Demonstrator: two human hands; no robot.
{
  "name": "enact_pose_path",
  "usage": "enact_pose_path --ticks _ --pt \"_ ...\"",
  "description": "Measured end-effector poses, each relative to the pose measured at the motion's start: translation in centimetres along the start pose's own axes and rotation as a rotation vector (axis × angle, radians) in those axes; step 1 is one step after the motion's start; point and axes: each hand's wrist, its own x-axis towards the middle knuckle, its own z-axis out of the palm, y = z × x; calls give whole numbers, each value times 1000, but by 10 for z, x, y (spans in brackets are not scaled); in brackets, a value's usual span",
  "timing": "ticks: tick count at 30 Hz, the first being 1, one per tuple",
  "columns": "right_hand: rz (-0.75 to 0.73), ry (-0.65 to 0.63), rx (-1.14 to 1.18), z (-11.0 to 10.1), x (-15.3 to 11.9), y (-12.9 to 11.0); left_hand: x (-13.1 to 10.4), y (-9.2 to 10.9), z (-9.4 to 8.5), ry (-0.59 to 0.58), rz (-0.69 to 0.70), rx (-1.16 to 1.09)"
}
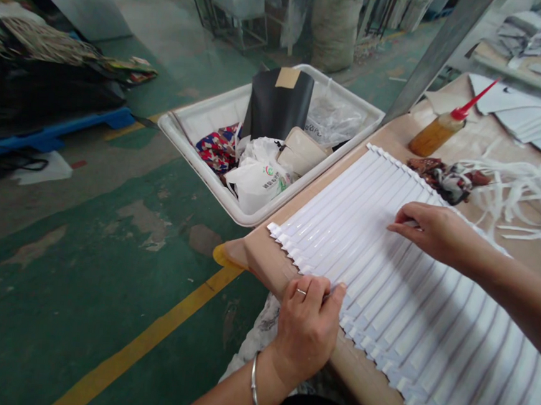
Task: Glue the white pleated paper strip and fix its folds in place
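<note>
Many overlapping white strips lie in a long row on the brown-covered table, their folded ends along its near edge. My left hand, with a ring and a bracelet, is closed at that edge. Its thumb and curled fingers press at the end of one strip. Above the middle of the row my right hand is closed in a pinch. Whatever lies between its fingertips is too small to make out. Beyond it are a bottle of amber liquid with a red nozzle, a bunched patterned cloth and loose white ribbons.
A white plastic bin stands against the table's far left side, holding a black rolled sheet and plastic bags. White cut pieces lie at the table's back right. A slanted metal post rises by the bin. A blue pallet sits left.
</note>
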Motion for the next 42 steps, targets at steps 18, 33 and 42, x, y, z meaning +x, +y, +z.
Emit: enact_pose_path --ticks 18,33,42 --pt "19 -35 36 -5 19 47 -2 -5 3 23 3 -64" --pt "229 120 65 -11 49 104 -16 -17 9 19 33 -67" --pt "257 201 35 1 56 111 -17 -17 12 45 22 -62"
